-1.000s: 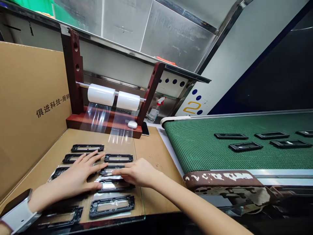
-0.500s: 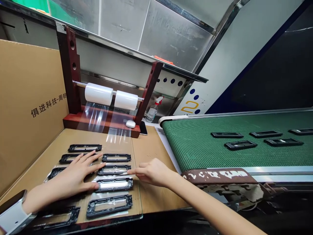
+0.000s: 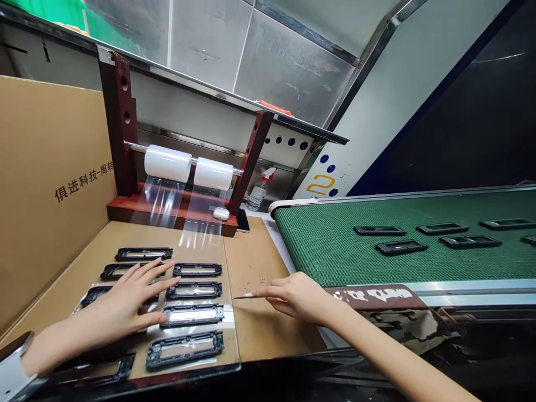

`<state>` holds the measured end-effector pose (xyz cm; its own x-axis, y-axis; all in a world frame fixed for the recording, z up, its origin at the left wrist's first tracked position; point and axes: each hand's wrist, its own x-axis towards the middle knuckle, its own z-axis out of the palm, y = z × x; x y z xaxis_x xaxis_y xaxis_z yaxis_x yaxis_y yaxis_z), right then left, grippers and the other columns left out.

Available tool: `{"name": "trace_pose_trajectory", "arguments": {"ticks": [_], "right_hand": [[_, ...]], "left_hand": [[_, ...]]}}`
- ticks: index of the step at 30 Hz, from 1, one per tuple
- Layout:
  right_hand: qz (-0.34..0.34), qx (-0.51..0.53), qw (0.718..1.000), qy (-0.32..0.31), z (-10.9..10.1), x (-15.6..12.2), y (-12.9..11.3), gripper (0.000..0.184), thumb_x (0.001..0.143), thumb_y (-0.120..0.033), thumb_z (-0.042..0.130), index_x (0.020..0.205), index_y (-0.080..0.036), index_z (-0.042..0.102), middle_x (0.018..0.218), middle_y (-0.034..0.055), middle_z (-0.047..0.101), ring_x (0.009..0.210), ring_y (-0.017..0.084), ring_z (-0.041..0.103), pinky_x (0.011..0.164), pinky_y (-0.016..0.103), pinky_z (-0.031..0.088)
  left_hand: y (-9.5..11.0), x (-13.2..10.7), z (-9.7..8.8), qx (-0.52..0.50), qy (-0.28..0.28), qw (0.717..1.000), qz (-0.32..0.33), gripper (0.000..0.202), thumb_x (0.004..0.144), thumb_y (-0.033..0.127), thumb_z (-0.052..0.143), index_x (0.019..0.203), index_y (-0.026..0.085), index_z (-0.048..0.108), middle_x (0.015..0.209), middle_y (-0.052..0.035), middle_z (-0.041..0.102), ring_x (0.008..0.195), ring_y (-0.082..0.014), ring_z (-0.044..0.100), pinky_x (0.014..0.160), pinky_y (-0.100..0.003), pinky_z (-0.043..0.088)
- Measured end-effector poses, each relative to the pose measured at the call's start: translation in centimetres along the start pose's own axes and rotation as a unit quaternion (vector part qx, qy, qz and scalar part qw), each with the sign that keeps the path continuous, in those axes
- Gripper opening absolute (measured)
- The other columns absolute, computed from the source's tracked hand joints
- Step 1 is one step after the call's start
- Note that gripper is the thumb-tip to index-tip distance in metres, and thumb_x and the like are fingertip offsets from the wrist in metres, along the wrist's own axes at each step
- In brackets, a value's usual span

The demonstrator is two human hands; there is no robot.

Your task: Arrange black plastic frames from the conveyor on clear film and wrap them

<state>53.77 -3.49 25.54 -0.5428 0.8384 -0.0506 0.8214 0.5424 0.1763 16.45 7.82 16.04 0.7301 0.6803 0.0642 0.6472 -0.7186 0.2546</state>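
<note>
My left hand (image 3: pixel 129 301) lies spread over the black plastic frames on the glass-topped work surface. Its thumb and fingertips touch or rest near a frame with a bright clear window (image 3: pixel 195 315) and the frame behind it (image 3: pixel 195 290). A thin, pointed, blade-like tool (image 3: pixel 243 296) is pinched in my right hand (image 3: pixel 297 296), just right of the frames and apart from them. Nearest me lies another black frame (image 3: pixel 186 349) on clear film. Further frames sit in the left column, some partly hidden under my left hand and forearm.
Two clear film rolls (image 3: pixel 167 163) hang on a dark red wooden stand (image 3: pixel 201 223) at the back. A cardboard sheet (image 3: pixel 50 145) stands left. To the right, a green conveyor belt (image 3: pixel 326 245) carries several black frames (image 3: pixel 402 247). A spray bottle (image 3: pixel 257 195) stands behind.
My right hand has moved right, drawing the thin tool away from the frame edge. My left hand stays in nearly the same place. Another frame shows at the belt's right edge.
</note>
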Motion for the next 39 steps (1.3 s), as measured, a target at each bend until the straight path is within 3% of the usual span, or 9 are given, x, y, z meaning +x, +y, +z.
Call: {"name": "trace_pose_trajectory", "arguments": {"ticks": [5,9,13,21,30,39], "right_hand": [[-0.02,0.008,0.998,0.06,0.7,1.4,-4.3,0.035,0.097,-0.025,0.051,0.126,-0.036,0.066,0.068,-0.0031,0.066,0.054,0.011,0.058,0.048,0.024,0.027],[-0.041,0.012,0.998,0.038,1.6,5.1,-8.2,0.036,0.098,-0.032,0.049,0.131,-0.042,0.061,0.073,-0.0034,0.068,0.055,0.012,0.059,0.045,0.023,0.027],[-0.056,0.02,0.998,0.002,1.7,7.9,-9.4,0.038,0.099,-0.035,0.05,0.135,-0.043,0.056,0.077,-0.0039,0.069,0.061,0.013,0.062,0.045,0.022,0.029],[-0.083,0.032,0.996,-0.004,2.2,8.2,-8.8,0.037,0.096,-0.033,0.055,0.132,-0.043,0.059,0.079,-0.006,0.069,0.062,0.012,0.06,0.043,0.026,0.019],[-0.063,0.034,0.997,-0.016,1.8,5.2,-6.5,0.035,0.096,-0.032,0.056,0.13,-0.04,0.062,0.083,-0.0032,0.071,0.062,0.011,0.062,0.046,0.022,0.026],[-0.035,-0.008,0.999,-0.011,1.2,1.0,-4.3,0.035,0.098,-0.027,0.052,0.129,-0.039,0.064,0.069,-0.0037,0.066,0.054,0.011,0.059,0.046,0.025,0.026]], "left_hand": [[0.6,-2.2,1.1,0.016,0.007,1.0,0.021,0.058,0.084,0.068,0.056,0.139,0.056,0.044,0.16,0.0039,0.032,0.147,-0.0375,0.026,0.113,-0.069,0.026],[0.9,-2.8,1.4,0.014,-0.004,1.0,0.016,0.058,0.083,0.069,0.057,0.138,0.054,0.046,0.159,0.0007,0.034,0.146,-0.039,0.028,0.112,-0.07,0.027],[1.1,-2.6,0.8,0.008,-0.013,1.0,0.015,0.06,0.081,0.067,0.061,0.137,0.053,0.047,0.159,0.0,0.035,0.144,-0.042,0.031,0.111,-0.071,0.028],[1.0,-2.5,0.9,0.0,-0.011,1.0,0.009,0.061,0.079,0.069,0.061,0.136,0.055,0.047,0.158,0.0009,0.035,0.145,-0.0408,0.029,0.112,-0.071,0.027],[0.7,-2.5,1.3,0.012,-0.012,1.0,0.012,0.061,0.081,0.068,0.06,0.138,0.055,0.045,0.158,0.001,0.033,0.145,-0.0401,0.027,0.112,-0.07,0.026],[0.4,-2.5,1.6,0.023,-0.005,1.0,0.02,0.059,0.081,0.066,0.06,0.137,0.055,0.046,0.158,0.0013,0.033,0.145,-0.0414,0.028,0.111,-0.071,0.026]]}}
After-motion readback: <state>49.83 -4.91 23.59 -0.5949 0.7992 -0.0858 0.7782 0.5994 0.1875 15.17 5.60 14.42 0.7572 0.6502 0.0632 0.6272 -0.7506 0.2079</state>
